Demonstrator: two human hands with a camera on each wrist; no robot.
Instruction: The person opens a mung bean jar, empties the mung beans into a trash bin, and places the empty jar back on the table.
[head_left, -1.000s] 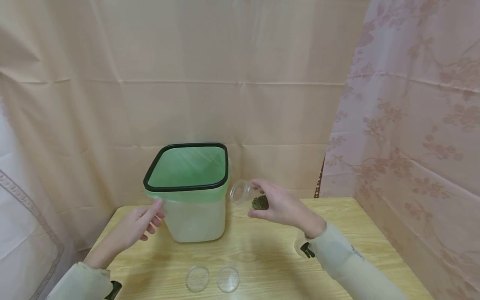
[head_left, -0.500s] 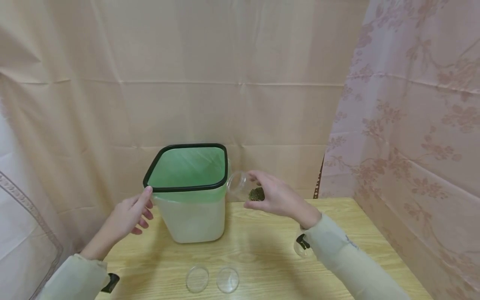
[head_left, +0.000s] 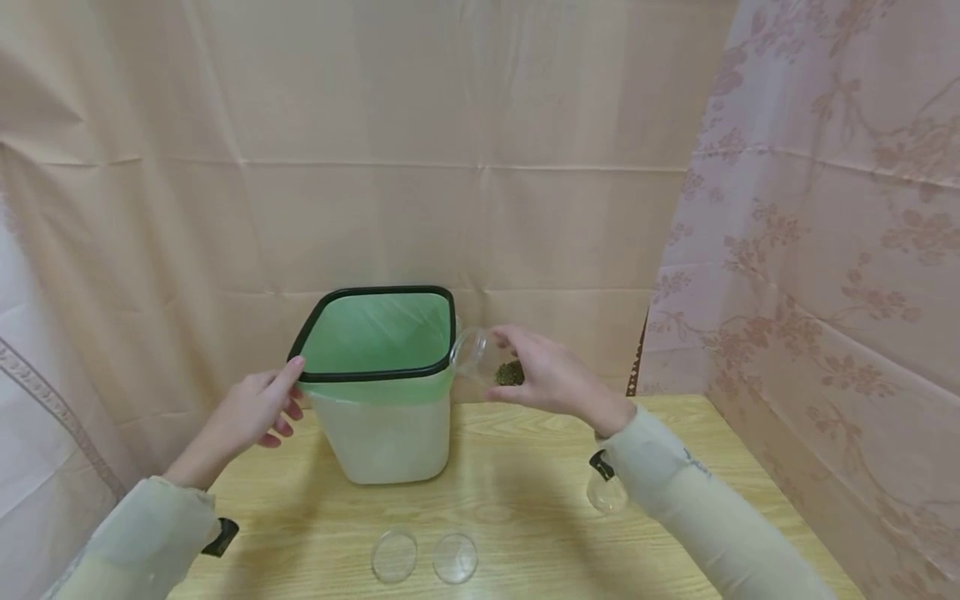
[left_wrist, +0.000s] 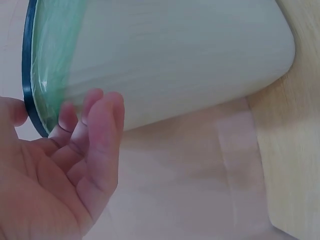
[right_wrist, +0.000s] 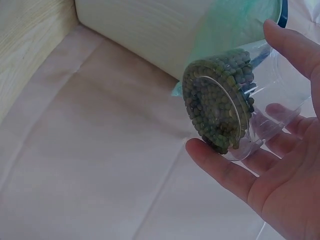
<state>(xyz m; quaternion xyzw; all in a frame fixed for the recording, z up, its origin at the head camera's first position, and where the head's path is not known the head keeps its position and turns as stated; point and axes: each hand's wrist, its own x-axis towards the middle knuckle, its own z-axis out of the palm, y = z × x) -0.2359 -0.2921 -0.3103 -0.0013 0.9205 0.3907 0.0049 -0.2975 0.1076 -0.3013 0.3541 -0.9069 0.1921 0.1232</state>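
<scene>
A cream trash bin (head_left: 390,442) with a green liner (head_left: 382,333) and a black rim (head_left: 375,377) stands on the table. My left hand (head_left: 251,408) holds the rim's near left corner, thumb on top; in the left wrist view its fingers curl outside, beside the liner. With my right hand (head_left: 558,379) I grip a clear plastic jar (head_left: 472,354), tipped on its side, its open mouth overlapping the bin's right rim in the head view. Small green beans (right_wrist: 217,102) gather at the jar's bottom end.
Two clear round lids (head_left: 394,557) lie side by side near the table's (head_left: 517,508) front. Another clear round container (head_left: 606,498) sits under my right wrist, partly hidden. Beige curtains (head_left: 480,208) hang behind the table.
My right hand has raised the jar and brought it left to the bin's rim, tilting it further. My left hand has moved up from the bin's side onto the rim.
</scene>
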